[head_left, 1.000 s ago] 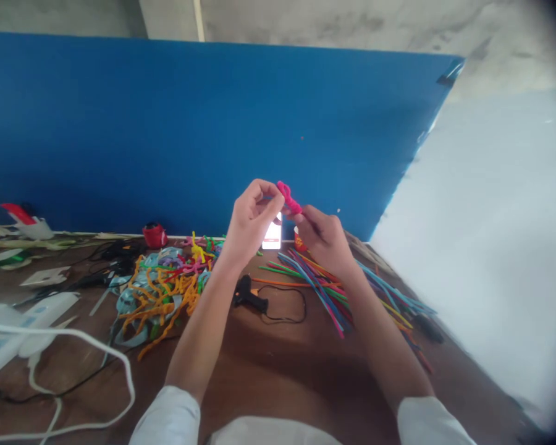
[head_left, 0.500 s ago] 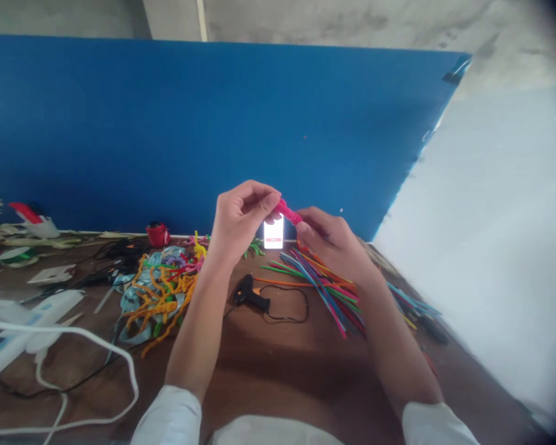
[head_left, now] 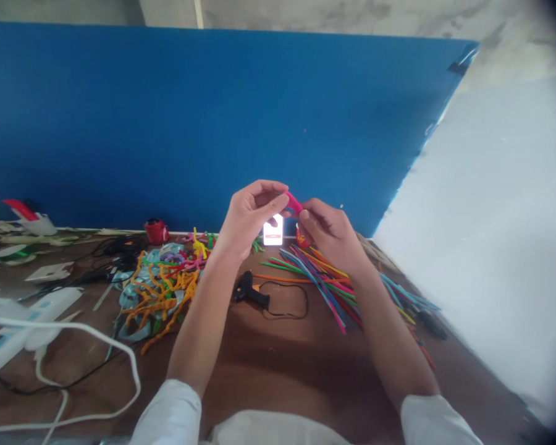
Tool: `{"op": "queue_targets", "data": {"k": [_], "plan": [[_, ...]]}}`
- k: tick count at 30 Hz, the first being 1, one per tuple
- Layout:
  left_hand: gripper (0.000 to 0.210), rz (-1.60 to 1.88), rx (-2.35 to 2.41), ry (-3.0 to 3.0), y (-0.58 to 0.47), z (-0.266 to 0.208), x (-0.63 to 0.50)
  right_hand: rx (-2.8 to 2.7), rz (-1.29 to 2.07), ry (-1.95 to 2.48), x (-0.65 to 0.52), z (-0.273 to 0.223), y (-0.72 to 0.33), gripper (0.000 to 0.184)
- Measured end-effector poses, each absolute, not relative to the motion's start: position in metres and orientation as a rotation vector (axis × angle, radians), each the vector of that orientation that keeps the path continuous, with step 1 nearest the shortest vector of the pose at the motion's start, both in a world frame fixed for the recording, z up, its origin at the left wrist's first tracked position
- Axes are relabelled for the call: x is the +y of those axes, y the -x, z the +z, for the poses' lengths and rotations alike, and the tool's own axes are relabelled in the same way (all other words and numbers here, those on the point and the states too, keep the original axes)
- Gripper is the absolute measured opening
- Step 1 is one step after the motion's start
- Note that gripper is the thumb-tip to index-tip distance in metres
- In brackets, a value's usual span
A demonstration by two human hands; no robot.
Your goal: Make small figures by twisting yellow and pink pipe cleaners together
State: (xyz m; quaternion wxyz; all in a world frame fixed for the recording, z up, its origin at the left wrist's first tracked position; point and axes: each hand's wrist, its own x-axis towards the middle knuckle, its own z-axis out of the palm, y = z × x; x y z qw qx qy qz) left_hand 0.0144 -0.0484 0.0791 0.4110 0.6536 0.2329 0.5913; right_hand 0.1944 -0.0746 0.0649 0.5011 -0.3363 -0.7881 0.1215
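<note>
A pink piece of pipe cleaner (head_left: 294,202), seemingly wound or bunched, is held up in the air between my two hands. My left hand (head_left: 254,213) pinches its upper left end between thumb and fingers. At its lower right end, my right hand (head_left: 328,232) grips it the same way; my fingertips hide both ends. Behind the hands, a lit phone (head_left: 273,232) stands upright at the back of the table. Under my right hand lies a loose bundle of coloured pipe cleaners (head_left: 322,281).
A black glue gun (head_left: 252,293) with its cord lies mid-table. To its left is a heap of orange twisted pipe cleaners (head_left: 164,293) and ribbon. A white power strip (head_left: 58,306) and looping white cable (head_left: 132,371) occupy the left. A blue panel (head_left: 189,123) rises behind the table.
Both hands have drawn slightly closer together, my left hand shifting right. The pink piece now shows less length between my fingers. The view has tilted slightly.
</note>
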Motion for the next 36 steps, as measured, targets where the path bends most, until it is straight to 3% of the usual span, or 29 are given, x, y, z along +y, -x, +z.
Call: {"op": "queue_targets", "data": {"k": [10, 21, 36], "plan": [[0.023, 1.508, 0.59, -1.539, -0.031, 0.075, -0.05, -1.912, 0.27, 0.822, -0.071, 0.064, -0.193, 0.03], [0.035, 1.378, 0.693, -1.668, -0.031, 0.069, -0.041, -1.921, 0.124, 0.834, -0.061, 0.06, -0.198, 0.01], [0.041, 1.273, 0.65, -1.561, -0.031, 0.075, -0.046, -1.874, 0.093, 0.752, -0.05, 0.049, -0.188, 0.016]]}}
